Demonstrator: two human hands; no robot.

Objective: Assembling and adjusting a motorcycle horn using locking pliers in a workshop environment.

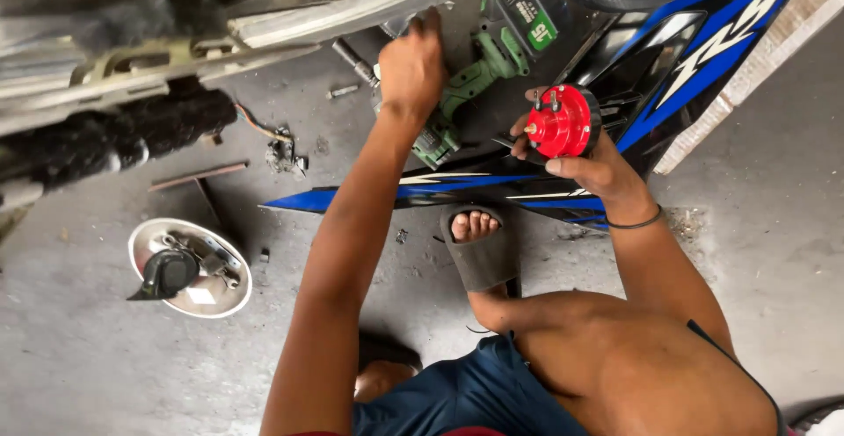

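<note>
Holding the round red horn with metal terminals (pixel 563 121) in your right hand (pixel 591 165), you keep your fingers (pixel 520 128) wrapped around its rim, above the blue and black motorcycle panel (pixel 694 58). Your left hand (pixel 411 69) is closed up against the vehicle's underside, fingers curled; what it grips is hidden. Just beside it lies the green cordless drill (pixel 479 84). On the concrete floor (pixel 88 366), well apart, sits a shallow metal dish holding a black horn (pixel 189 267).

The right hand (pixel 587 162) is gripping a red round horn (pixel 561 122), while the left hand (pixel 411 69) is reaching above the green cordless drill (pixel 479 80) lying on the floor (pixel 105 366)
</note>
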